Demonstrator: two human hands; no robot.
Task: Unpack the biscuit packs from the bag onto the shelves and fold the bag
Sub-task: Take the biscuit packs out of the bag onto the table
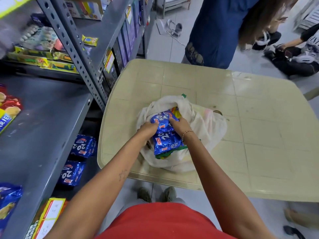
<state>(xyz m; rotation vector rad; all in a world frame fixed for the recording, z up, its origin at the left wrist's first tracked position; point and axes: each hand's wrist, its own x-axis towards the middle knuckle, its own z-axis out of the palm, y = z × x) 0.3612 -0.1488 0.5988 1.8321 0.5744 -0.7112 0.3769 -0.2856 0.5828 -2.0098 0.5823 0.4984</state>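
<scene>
A cream cloth bag (pixel 203 128) lies open on the beige plastic table (pixel 259 135). Blue biscuit packs (pixel 164 121) fill its mouth, with a yellow pack showing behind them. My left hand (pixel 148 129) grips the left edge of the top blue pack. On the pack's right edge sits my right hand (pixel 179 125), also closed on it. A second blue pack (pixel 166 144) lies just below, between my wrists. Two more blue packs (pixel 83 146) (pixel 72 173) rest on a lower shelf at the left.
Grey metal shelving (pixel 43 121) stands left of the table, holding snack packs and boxes. A person in blue (pixel 217 31) stands beyond the table's far edge. Another person crouches at the far right with a black bag (pixel 293 62). Shoes lie on the floor.
</scene>
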